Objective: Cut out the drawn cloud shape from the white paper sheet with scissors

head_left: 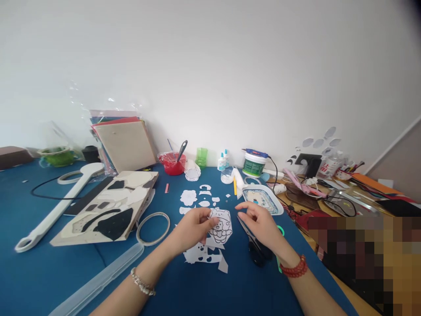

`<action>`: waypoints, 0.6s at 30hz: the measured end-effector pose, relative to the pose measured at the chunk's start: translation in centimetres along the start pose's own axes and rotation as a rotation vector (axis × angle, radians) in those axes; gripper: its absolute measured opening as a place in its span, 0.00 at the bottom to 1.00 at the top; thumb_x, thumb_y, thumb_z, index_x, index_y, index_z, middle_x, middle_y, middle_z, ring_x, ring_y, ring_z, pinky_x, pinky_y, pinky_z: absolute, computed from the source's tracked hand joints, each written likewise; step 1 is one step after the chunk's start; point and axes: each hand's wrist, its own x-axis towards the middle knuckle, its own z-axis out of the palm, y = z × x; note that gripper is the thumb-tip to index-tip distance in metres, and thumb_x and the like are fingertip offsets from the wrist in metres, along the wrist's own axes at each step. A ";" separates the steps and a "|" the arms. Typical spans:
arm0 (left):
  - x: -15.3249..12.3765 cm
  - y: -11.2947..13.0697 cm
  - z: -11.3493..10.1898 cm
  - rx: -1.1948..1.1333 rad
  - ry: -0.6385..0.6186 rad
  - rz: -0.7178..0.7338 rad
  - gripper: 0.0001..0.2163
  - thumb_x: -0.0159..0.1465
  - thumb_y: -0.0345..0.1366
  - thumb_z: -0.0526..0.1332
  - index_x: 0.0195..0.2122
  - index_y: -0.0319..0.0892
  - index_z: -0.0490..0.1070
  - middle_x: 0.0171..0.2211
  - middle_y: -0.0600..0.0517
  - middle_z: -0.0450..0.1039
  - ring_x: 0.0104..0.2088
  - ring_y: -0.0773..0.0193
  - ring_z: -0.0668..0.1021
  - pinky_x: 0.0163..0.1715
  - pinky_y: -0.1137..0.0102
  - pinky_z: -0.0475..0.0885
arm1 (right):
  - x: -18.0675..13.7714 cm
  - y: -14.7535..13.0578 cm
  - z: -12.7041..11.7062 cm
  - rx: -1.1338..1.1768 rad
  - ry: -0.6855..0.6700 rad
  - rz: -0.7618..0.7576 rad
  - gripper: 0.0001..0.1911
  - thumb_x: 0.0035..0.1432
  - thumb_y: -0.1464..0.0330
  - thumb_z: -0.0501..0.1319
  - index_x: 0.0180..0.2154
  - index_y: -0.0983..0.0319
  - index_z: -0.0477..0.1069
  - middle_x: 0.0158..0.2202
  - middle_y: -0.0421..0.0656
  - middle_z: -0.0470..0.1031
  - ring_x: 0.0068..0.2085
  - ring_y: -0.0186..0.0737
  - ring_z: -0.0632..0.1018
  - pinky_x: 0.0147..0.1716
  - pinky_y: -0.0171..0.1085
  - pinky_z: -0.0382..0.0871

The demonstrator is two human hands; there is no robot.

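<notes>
While the left hand pinches the paper bear drawing between thumb and fingers, the right hand sits apart from it, its thumb and forefinger parted around nothing. Black-handled scissors lie beneath the right hand; whether it touches them I cannot tell. White margin remains outside the bear's outline, so that piece looks only roughly trimmed. Below the left hand lie offcuts with holes; beyond it, several small white cut-outs seem finished. Farther ahead, the glue bottles stand upright, out of use.
</notes>
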 end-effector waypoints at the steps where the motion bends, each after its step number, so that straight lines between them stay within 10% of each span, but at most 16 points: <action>1: 0.0 0.0 0.1 -0.015 -0.018 0.004 0.18 0.60 0.53 0.58 0.25 0.43 0.63 0.16 0.60 0.63 0.16 0.70 0.67 0.19 0.74 0.62 | 0.3 -0.6 0.5 0.000 -0.029 -0.021 0.13 0.62 0.63 0.57 0.45 0.61 0.73 0.20 0.34 0.56 0.22 0.34 0.61 0.23 0.34 0.55; 8: 0.0 0.1 0.0 -0.058 -0.030 0.023 0.16 0.60 0.51 0.58 0.27 0.42 0.65 0.19 0.59 0.62 0.17 0.71 0.67 0.18 0.75 0.63 | 1.5 -2.5 1.8 0.143 -0.131 -0.116 0.17 0.65 0.63 0.54 0.54 0.58 0.70 0.37 0.43 0.72 0.37 0.40 0.73 0.39 0.38 0.68; 12: 0.0 0.1 0.3 -0.032 -0.005 0.008 0.15 0.60 0.49 0.58 0.29 0.41 0.68 0.22 0.56 0.68 0.18 0.70 0.68 0.18 0.75 0.64 | 0.5 -1.5 2.3 0.277 -0.168 -0.038 0.25 0.70 0.54 0.43 0.49 0.62 0.70 0.32 0.45 0.73 0.29 0.39 0.75 0.29 0.37 0.71; 18: -0.1 0.0 1.1 -0.028 -0.011 0.026 0.14 0.60 0.48 0.59 0.28 0.42 0.68 0.19 0.58 0.66 0.17 0.70 0.68 0.18 0.75 0.62 | -0.3 -1.1 2.4 0.289 -0.122 -0.004 0.14 0.62 0.57 0.62 0.34 0.62 0.71 0.25 0.40 0.68 0.26 0.35 0.69 0.24 0.31 0.62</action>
